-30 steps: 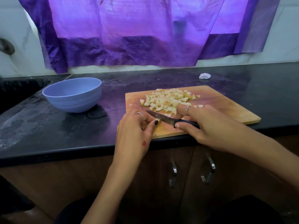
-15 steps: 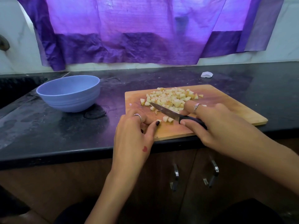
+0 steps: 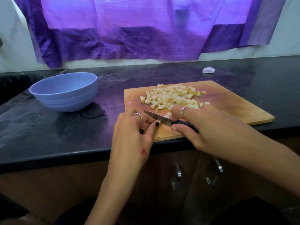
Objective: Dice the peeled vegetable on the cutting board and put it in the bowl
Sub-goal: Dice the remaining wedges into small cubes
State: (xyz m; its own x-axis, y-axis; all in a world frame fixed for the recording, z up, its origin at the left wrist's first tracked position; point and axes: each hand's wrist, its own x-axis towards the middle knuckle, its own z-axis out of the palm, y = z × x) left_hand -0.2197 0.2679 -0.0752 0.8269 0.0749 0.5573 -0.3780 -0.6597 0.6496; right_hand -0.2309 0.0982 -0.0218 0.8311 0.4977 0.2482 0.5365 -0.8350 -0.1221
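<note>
A pile of diced pieces (image 3: 172, 97) is heaped on the far middle of the board (image 3: 235, 108), stretched left to right across it. The board lies on the dark surface (image 3: 48, 132) with its long axis running from near left to far right, its near edge close to the surface's front lip. A knife (image 3: 159, 119) is laid low over the board's near left part, the tip pointed left and away, the dark handle toward the right. The handle is clenched in the right hand (image 3: 211, 127), the forefinger curled over the blade's back and the wrist reaching in from the right. A small last piece (image 3: 158, 122) is pinched against the board by the left hand (image 3: 134, 132), fingertips bent down just beside the blade. The bowl (image 3: 65, 91) stands upright on the surface, well left of the board; whether anything is in it cannot be told.
</note>
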